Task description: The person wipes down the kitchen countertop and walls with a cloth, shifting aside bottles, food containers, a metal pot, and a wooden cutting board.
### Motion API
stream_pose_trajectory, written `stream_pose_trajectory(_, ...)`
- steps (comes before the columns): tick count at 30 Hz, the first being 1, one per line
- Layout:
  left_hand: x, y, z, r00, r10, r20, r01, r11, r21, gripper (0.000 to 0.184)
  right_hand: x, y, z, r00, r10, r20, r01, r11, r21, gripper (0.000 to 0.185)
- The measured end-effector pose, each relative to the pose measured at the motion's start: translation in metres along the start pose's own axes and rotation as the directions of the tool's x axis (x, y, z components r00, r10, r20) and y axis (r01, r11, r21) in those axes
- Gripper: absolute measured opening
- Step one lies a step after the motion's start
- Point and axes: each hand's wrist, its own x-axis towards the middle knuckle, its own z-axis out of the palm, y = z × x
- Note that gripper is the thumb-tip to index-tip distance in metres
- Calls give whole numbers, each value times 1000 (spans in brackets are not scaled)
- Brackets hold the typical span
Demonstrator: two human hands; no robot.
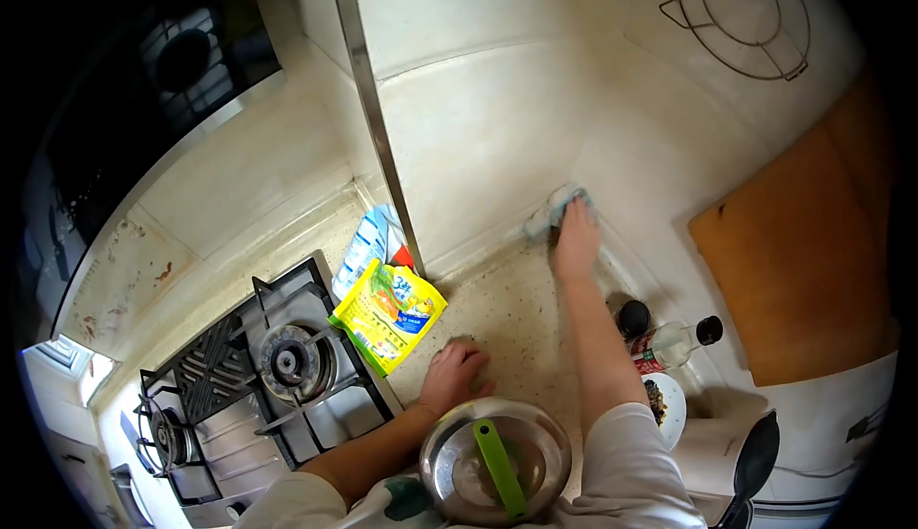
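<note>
Head view: cloth is grasped by the right hand at the surface's far corner, apparently for reach into the narrow angle. Left hand, released, is rested near the yellow packet, presumably for bracing.

Right arm extends toward 12 o'clock, right hand foremost; left forearm points toward 2 o'clock, left hand loosely curled.

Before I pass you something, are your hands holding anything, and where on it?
The right hand presses a bunched cloth by its upper side; the left holds nothing visible.
</note>
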Motion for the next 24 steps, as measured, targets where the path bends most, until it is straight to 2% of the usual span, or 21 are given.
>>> stream_pose_trajectory(1,0,1,1,1000,0,-10,0,1000,6,45,6,4,-8,990,7,-139,-2,999,33,37)
stream_pose_trajectory(2,-1,1,2,1000,-5,-15,5,1000,-2,45,15,9,-18,991,-2,-136,6,1000,27,37)
stream_pose_trajectory(4,-2,1,0,1000,-8,-3,8,1000,3,42,40,15,-42,940,-54,-338,49,999,-22,38)
stream_pose_trajectory(5,-2,2,0,1000,-11,-1,11,1000,-3,42,54,14,-61,942,-57,-332,51,998,-26,38)
stream_pose_trajectory(7,-1,2,-1,1000,-13,-6,13,1000,-12,42,75,13,-92,892,31,-452,-16,999,38,38)
stream_pose_trajectory(11,-2,4,0,1000,-14,-20,14,999,-30,42,64,23,-81,917,-59,-394,21,995,-100,40)
stream_pose_trajectory(15,-2,1,-3,1000,-20,-7,20,1000,-13,41,7,21,-22,988,-149,-37,135,957,-256,42)
stream_pose_trajectory(18,2,0,-1,999,-1,-33,2,1000,5,41,4,17,-11,990,-138,-25,125,948,-292,38)
stream_pose_trajectory(20,-2,-1,0,1000,-10,-2,10,1000,-12,39,11,17,-20,993,-108,50,116,973,-201,35)
stream_pose_trajectory(21,-2,0,0,1000,0,-26,0,1000,-4,38,19,15,-27,992,-121,-35,112,972,-205,33)
stream_pose_trajectory(22,-2,-1,1,999,3,-38,-3,1000,-8,38,31,16,-36,991,-131,-42,119,970,-210,33)
stream_pose_trajectory(24,-3,-3,3,1000,-2,-16,2,1000,15,37,66,15,-70,933,-169,-318,82,959,-270,31)
